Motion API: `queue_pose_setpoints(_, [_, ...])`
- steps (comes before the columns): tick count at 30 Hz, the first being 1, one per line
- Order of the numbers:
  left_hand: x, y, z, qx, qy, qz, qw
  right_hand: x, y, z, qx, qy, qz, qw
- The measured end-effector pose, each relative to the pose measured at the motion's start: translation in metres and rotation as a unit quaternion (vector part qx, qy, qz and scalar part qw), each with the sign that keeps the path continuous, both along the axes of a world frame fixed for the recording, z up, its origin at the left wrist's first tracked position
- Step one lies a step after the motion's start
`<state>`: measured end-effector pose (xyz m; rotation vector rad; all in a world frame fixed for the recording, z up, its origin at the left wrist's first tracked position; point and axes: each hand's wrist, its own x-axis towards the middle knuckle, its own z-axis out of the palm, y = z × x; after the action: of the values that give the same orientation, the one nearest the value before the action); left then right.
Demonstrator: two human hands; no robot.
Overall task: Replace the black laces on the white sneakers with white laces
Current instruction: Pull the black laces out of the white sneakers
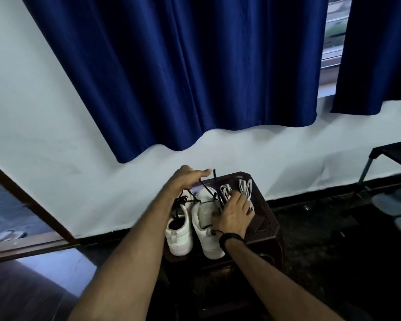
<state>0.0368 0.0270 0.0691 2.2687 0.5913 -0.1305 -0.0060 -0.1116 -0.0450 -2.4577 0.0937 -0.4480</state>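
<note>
A white wall [56,112] with dark blue curtains [183,77] backs a dark brown stool [264,218] standing on a dark floor. Two white sneakers sit side by side on the stool, toes pointing away from the person.

The left hand [188,179] is raised above the toe of the left sneaker [180,232]. A strand of black lace [206,189] runs taut from under this hand down to the eyelets of the right sneaker [205,221]; the hand appears to grip it, though the fingers that do so are hidden. The lace's free tip stands up just right of the fingertips. The left sneaker, below this hand, keeps its black lace, lying loose over the tongue.

The right hand [235,216] rests on the outer side of the right sneaker, fingers curled, steadying it; whether it also pinches lace cannot be told. A dark band circles its wrist.

Two bundles of white laces [244,187] lie on the stool just beyond the right hand's fingertips.
</note>
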Motion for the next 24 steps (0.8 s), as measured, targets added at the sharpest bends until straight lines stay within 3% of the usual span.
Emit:
queue_pose_setpoints(2, [-0.003, 0.004, 0.016, 0.110, 0.066, -0.068, 0.989, 0.000, 0.001, 0.000, 0.011, 0.011, -0.022, 1.000])
queue_pose_setpoints(3, [-0.006, 0.004, 0.022, 0.095, 0.055, -0.088, 0.990, 0.001, 0.003, -0.002, 0.015, 0.022, -0.024, 0.999])
queue_pose_setpoints(4, [-0.010, 0.003, 0.026, 0.034, 0.006, -0.090, 0.995, 0.001, 0.004, -0.003, 0.020, 0.032, -0.025, 0.999])
queue_pose_setpoints(5, [-0.016, 0.002, 0.030, -0.083, -0.081, -0.066, 0.991, 0.001, 0.005, -0.004, 0.024, 0.033, -0.024, 0.999])
queue_pose_setpoints(6, [-0.022, 0.002, 0.035, -0.243, -0.181, -0.022, 0.953, 0.001, 0.006, -0.004, 0.026, 0.028, -0.021, 0.999])
queue_pose_setpoints(8, [-0.033, 0.009, 0.049, -0.510, -0.315, 0.069, 0.798, 0.001, 0.006, -0.005, 0.022, 0.004, -0.019, 1.000])
queue_pose_setpoints(9, [-0.036, 0.015, 0.055, -0.554, -0.336, 0.106, 0.754, 0.001, 0.005, -0.005, 0.011, -0.003, -0.019, 1.000])
queue_pose_setpoints(10, [-0.037, 0.023, 0.057, -0.548, -0.341, 0.141, 0.750, 0.001, 0.004, -0.005, -0.009, -0.009, -0.018, 1.000])
queue_pose_setpoints(14, [-0.049, 0.049, 0.049, -0.262, -0.267, 0.205, 0.904, 0.001, 0.001, 0.002, -0.090, -0.060, 0.061, 0.992])
queue_pose_setpoints(16, [-0.055, 0.059, 0.034, -0.066, -0.176, 0.259, 0.947, 0.003, 0.001, 0.003, -0.131, -0.082, 0.095, 0.983])
queue_pose_setpoints(18, [-0.063, 0.058, 0.018, 0.186, -0.036, 0.265, 0.945, 0.003, 0.001, 0.002, -0.134, -0.074, 0.089, 0.984])
queue_pose_setpoints(20, [-0.069, 0.045, 0.002, 0.341, 0.006, 0.181, 0.922, 0.002, 0.002, 0.001, -0.126, -0.066, 0.073, 0.987])
queue_pose_setpoints(24, [-0.054, 0.013, -0.025, 0.322, -0.095, -0.058, 0.940, 0.002, 0.003, -0.003, -0.118, -0.083, 0.066, 0.987])
